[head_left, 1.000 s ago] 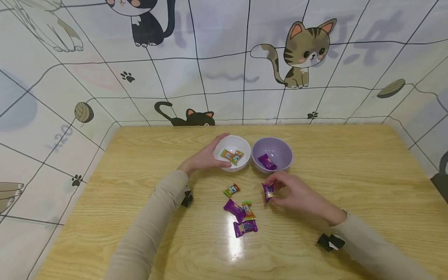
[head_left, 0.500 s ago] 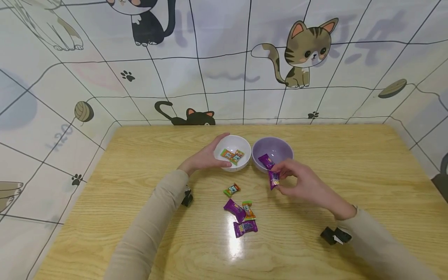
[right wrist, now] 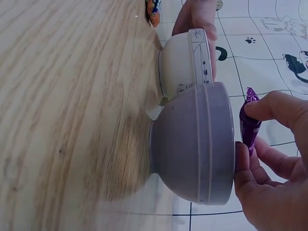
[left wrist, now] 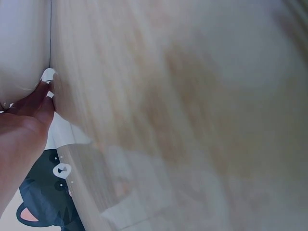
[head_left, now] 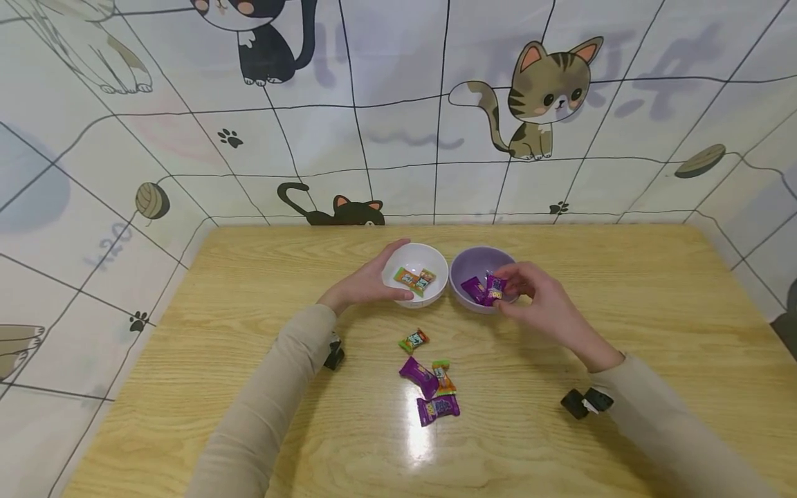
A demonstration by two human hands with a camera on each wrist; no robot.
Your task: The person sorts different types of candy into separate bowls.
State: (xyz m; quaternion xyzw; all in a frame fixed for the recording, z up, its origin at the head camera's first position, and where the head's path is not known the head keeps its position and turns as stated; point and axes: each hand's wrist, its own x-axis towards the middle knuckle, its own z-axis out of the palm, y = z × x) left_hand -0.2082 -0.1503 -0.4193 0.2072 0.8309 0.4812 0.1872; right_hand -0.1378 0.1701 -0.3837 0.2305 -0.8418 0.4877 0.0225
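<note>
A cat-print backdrop (head_left: 398,131) fills the upper frame behind a wood-grain bench (head_left: 635,297). At centre, the left hand (head_left: 369,282) grips the white bowl (head_left: 418,254), fingers spread round its left side; two orange-green candies (head_left: 415,280) lie inside. Just right, the right hand (head_left: 548,304) pinches a purple candy (head_left: 495,288) over the mouth of the purple bowl (head_left: 478,261), where another purple sweet (head_left: 473,289) lies. Below centre, two purple packets (head_left: 438,409) and two orange-green pieces (head_left: 414,340) rest on the bench.
</note>
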